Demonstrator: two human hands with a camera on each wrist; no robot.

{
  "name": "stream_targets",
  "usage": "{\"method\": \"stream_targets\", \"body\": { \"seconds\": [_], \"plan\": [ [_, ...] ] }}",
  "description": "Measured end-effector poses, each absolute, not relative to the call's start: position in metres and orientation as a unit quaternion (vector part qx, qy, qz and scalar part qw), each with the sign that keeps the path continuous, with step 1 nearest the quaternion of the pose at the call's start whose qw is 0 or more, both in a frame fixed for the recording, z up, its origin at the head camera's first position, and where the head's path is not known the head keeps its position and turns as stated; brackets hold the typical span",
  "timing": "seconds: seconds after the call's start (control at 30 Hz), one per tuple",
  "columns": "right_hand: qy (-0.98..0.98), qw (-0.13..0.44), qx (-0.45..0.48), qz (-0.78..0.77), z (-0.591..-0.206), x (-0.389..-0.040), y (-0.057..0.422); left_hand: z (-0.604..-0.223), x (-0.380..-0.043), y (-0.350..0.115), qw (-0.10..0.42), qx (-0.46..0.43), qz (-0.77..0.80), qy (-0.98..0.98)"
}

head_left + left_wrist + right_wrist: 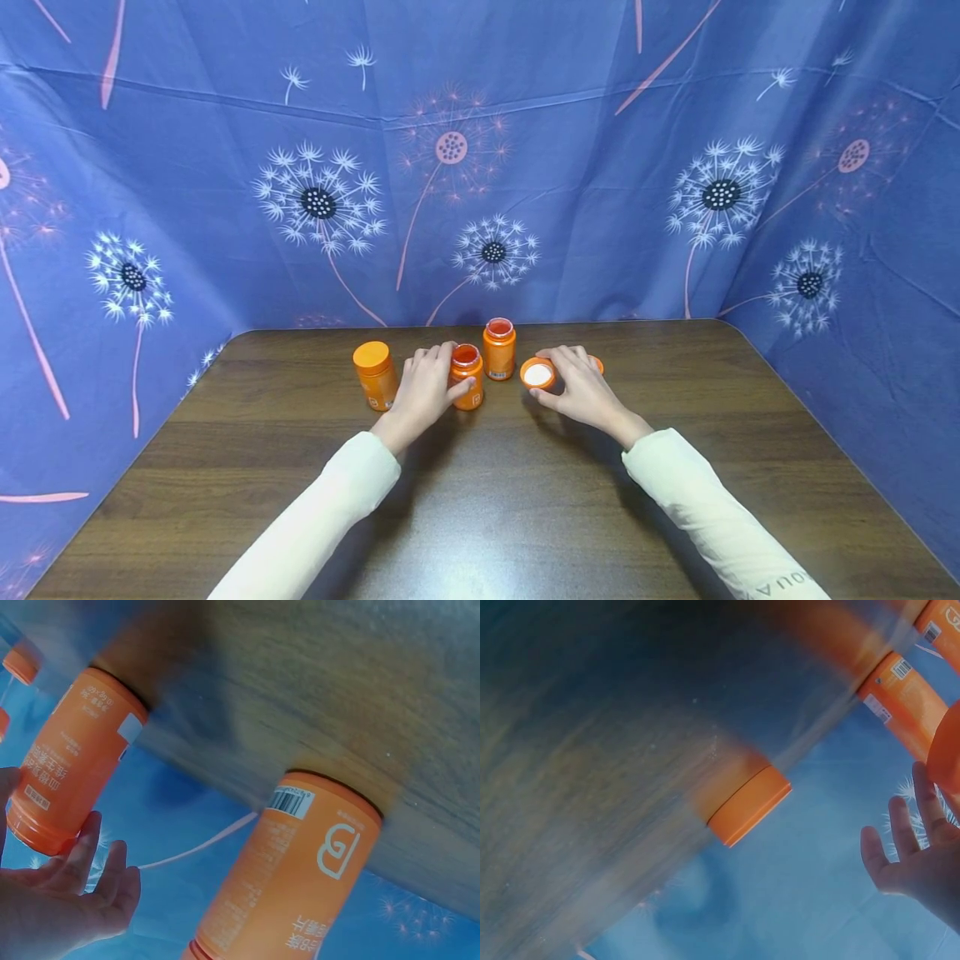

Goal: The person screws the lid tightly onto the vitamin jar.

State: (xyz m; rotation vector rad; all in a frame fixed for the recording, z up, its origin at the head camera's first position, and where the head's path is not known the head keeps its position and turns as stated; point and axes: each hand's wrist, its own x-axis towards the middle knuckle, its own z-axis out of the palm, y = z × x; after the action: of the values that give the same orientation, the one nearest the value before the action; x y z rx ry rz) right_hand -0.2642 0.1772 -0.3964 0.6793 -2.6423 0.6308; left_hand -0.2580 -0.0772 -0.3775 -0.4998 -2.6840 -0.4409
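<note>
The left grip (426,385) clasps an open cylindrical orange jar (471,397); rightward, the right grip (579,387) pinches a round white-lined orange cap (537,376).

Blue dandelion-print cloth (585,192) hangs behind a wooden table (232,425).

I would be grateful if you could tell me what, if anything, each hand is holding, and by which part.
The left hand grips an open orange jar around its upper part; the right hand holds an orange lid by its rim.

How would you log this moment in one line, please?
left hand: grips open jar; right hand: holds lid; second lid: on table; standing: second open jar, capped jar
</note>
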Motion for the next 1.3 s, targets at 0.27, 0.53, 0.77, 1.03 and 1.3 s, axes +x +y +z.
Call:
{"method": "stream_targets", "body": {
  "seconds": [0.27,0.53,0.77,1.03,1.3],
  "plan": [
    [-0.923,0.177,0.25,0.233,-0.396,-0.263,0.175,-0.382,-0.246,-0.075,0.201,-0.205,-0.166,-0.944],
    [-0.917,0.18,0.267,0.236,-0.394,-0.26,0.173,-0.383,-0.235,-0.072,0.199,-0.22,-0.173,-0.939],
    [-0.911,0.179,0.28,0.246,-0.391,-0.257,0.171,-0.384,-0.228,-0.069,0.197,-0.233,-0.185,-0.934],
    [-0.902,0.181,0.292,0.262,-0.386,-0.252,0.166,-0.385,-0.223,-0.068,0.207,-0.247,-0.193,-0.927],
    [-0.888,0.186,0.319,0.273,-0.382,-0.248,0.165,-0.384,-0.218,-0.066,0.202,-0.249,-0.198,-0.926]
  ]
}}
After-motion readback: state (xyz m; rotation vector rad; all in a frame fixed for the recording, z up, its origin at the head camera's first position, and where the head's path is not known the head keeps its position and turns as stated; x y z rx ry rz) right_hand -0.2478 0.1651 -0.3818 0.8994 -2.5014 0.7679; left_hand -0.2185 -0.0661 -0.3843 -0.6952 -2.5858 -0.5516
